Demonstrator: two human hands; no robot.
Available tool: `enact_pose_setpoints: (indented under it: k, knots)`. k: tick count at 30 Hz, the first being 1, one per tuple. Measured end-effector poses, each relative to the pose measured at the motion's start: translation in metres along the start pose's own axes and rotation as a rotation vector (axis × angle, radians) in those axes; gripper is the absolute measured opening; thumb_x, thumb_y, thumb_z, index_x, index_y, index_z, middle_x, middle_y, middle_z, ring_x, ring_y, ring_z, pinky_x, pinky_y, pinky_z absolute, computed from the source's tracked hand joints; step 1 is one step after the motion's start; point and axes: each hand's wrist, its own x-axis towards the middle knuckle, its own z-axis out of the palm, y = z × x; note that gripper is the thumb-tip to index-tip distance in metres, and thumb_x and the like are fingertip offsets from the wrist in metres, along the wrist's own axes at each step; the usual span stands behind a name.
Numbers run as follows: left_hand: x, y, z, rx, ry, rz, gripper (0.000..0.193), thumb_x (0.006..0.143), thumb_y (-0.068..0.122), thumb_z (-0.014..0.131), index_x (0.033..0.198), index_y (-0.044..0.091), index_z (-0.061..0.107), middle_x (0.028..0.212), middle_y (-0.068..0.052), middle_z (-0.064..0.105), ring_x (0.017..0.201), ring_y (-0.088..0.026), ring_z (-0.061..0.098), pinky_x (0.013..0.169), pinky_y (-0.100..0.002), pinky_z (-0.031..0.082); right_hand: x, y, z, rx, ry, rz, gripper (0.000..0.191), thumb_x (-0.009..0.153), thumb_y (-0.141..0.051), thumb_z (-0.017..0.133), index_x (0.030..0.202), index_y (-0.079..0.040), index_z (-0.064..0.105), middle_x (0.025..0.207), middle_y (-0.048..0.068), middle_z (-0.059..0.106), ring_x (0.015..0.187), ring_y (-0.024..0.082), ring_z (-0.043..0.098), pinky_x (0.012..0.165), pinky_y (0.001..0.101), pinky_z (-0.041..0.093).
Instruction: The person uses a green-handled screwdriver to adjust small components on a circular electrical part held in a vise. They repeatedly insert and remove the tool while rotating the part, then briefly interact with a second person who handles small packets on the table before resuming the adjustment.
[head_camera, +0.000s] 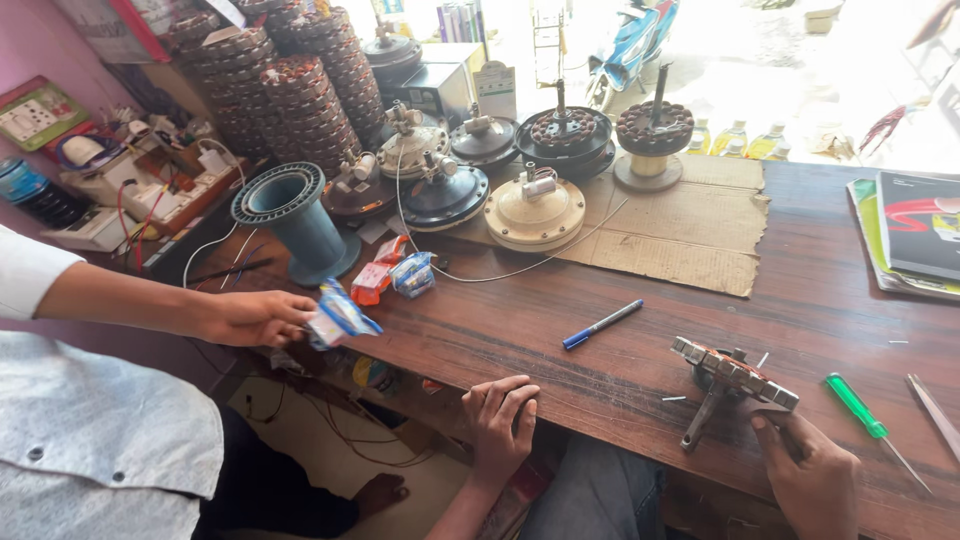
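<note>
Head view: the left hand is laid flat on the wooden table's near edge, fingers apart, nothing held. The right hand is closed on a wound motor stator — propped tilted on the tabletop, beside a green screwdriver. A small blue packet is pinched in a co-worker's hand; its contents cannot be told.

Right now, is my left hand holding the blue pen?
No, the left hand rests empty on the table edge, while the blue pen lies apart on the wood.
</note>
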Motion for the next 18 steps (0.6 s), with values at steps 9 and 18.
enact_pose_setpoints:
  k: [9, 18]
  knots:
    - [-0.004, -0.004, 0.008, -0.041, -0.019, -0.071, 0.011, 0.091, 0.019, 0.07, 0.101, 0.018, 0.075, 0.111, 0.007, 0.071, 0.103, -0.019, 0.057, 0.094, -0.038, 0.038, 0.001, -0.012, -0.006, 0.003, 0.007, 0.056, 0.026, 0.093, -0.026, 0.075, 0.115, -0.011, 0.078, 0.066, 0.014, 0.066, 0.058, 0.016, 0.058, 0.06, 0.0355, 0.049]
    - [0.0, -0.004, 0.008, -0.053, -0.026, -0.089, 0.01, 0.09, 0.018, 0.071, 0.099, 0.018, 0.076, 0.109, 0.007, 0.072, 0.101, -0.019, 0.057, 0.094, -0.038, 0.037, 0.0, -0.019, -0.007, 0.007, 0.016, 0.042, 0.025, 0.092, -0.024, 0.076, 0.113, -0.011, 0.078, 0.066, 0.013, 0.062, 0.056, 0.017, 0.055, 0.058, 0.0362, 0.046]
